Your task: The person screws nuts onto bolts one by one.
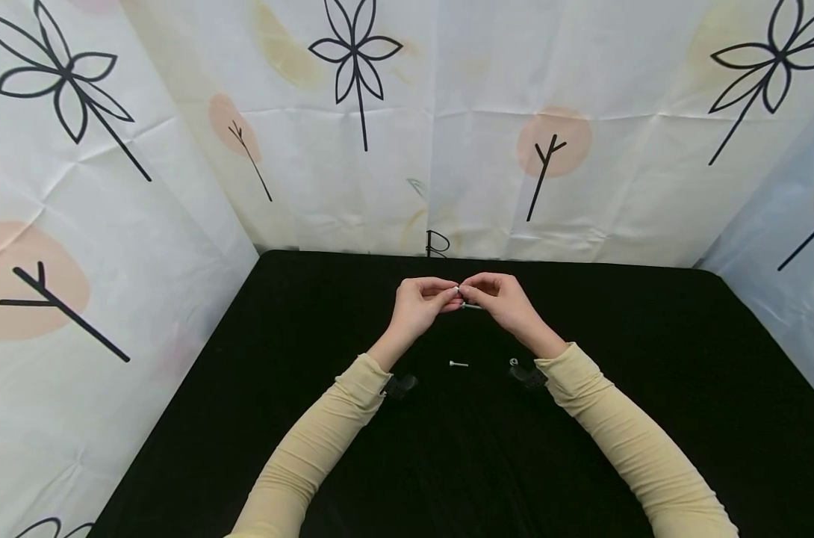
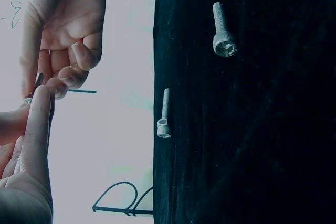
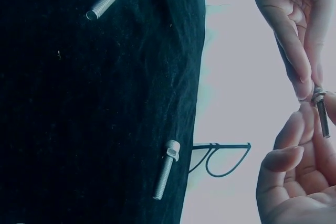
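Note:
Both hands meet over the far part of the table, fingertips close together in the head view. My left hand [image 1: 417, 305] pinches the head end of a small socket-head bolt [image 3: 323, 120], its threaded end pointing toward the right hand. My right hand [image 1: 508, 301] holds its thumb and forefinger at the nut [image 3: 318, 96] around that bolt near its head; its other fingers are curled loosely. Part of the shank [image 2: 39, 81] shows between the hands in the left wrist view, while fingers hide much of the head.
Beyond the hands on the black table [image 1: 313, 314] lies another bolt [image 2: 165, 114] with a nut against its head. A bare socket-head bolt [image 1: 458, 364] lies nearer, between the forearms. A loose nut [image 1: 513, 362] is by the right wrist camera [image 1: 529, 376]. Patterned curtains [image 1: 474, 187] surround the table.

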`<state>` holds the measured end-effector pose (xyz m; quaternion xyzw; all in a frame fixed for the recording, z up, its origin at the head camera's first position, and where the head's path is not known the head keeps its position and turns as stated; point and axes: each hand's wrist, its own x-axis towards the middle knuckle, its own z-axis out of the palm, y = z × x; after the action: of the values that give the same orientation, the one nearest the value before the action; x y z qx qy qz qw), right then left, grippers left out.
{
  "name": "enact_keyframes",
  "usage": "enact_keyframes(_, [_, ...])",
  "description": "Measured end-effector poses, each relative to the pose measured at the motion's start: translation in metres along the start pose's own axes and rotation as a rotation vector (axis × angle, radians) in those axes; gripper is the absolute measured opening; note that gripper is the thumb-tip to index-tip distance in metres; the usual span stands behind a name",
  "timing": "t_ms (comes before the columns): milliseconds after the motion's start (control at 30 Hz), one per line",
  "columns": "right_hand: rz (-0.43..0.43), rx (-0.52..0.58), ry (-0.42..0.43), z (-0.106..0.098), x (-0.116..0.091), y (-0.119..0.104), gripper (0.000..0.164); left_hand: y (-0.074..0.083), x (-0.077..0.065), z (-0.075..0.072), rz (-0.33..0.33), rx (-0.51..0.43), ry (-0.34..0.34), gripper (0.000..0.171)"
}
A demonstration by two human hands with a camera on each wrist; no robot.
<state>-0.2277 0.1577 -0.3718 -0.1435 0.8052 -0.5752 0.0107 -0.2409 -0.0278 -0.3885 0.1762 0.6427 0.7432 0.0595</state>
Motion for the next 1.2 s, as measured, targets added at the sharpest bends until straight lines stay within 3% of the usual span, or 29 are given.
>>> enact_keyframes(167, [0.029,-0.003,0.018,0.0006,-0.0001,0.0009,0.029,-0.0010,0.0007,-0.0004,0.012,0.005,0.004,0.017])
enact_keyframes(333, [-0.004,0.057,0.008,0.0012,-0.0009,0.0027,0.026,-0.0004,-0.0001,-0.0008,0.015,0.000,0.008,0.018])
enact_keyframes(533, [-0.020,0.013,0.002,0.0044,0.0010,0.0018,0.028,0.0009,0.0000,-0.0015,-0.007,0.002,0.010,0.019])
enact_keyframes(833, [-0.090,0.056,0.002,0.0056,-0.0001,0.0033,0.023,0.0023,-0.0007,-0.0028,-0.009,-0.025,-0.008,0.023])
enact_keyframes(1200, [-0.081,0.075,0.003,0.0043,-0.0015,-0.0020,0.023,0.0032,-0.0004,-0.0022,0.019,-0.010,0.001,0.017])
